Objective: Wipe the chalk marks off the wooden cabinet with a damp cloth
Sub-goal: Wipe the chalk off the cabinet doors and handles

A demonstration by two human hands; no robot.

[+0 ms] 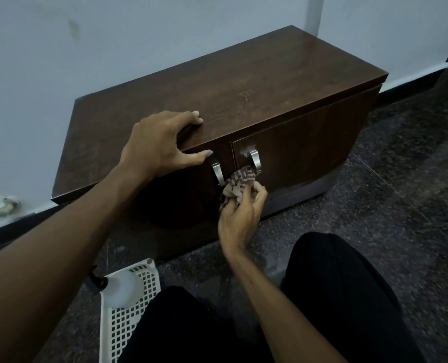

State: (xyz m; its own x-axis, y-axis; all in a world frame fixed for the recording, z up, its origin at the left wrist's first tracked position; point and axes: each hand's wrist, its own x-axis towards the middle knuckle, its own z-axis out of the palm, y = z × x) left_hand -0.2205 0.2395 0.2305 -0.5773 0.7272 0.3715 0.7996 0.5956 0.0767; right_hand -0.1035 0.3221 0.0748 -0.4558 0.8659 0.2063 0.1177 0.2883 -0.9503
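A low dark wooden cabinet [243, 82] stands against the wall, with two front doors and two metal handles [254, 159]. A faint pale chalk mark [246, 95] shows on its top. My left hand [160, 145] rests on the cabinet's front top edge, fingers on top and thumb on the front face. My right hand [239, 210] grips a bunched striped cloth [239, 183] and holds it against the front, between the two handles.
A white perforated plastic basket [124, 320] lies on the speckled dark floor at the lower left, with a translucent bottle [123, 288] in it. My knees in black trousers [343, 284] are close to the cabinet front. A pale wall runs behind.
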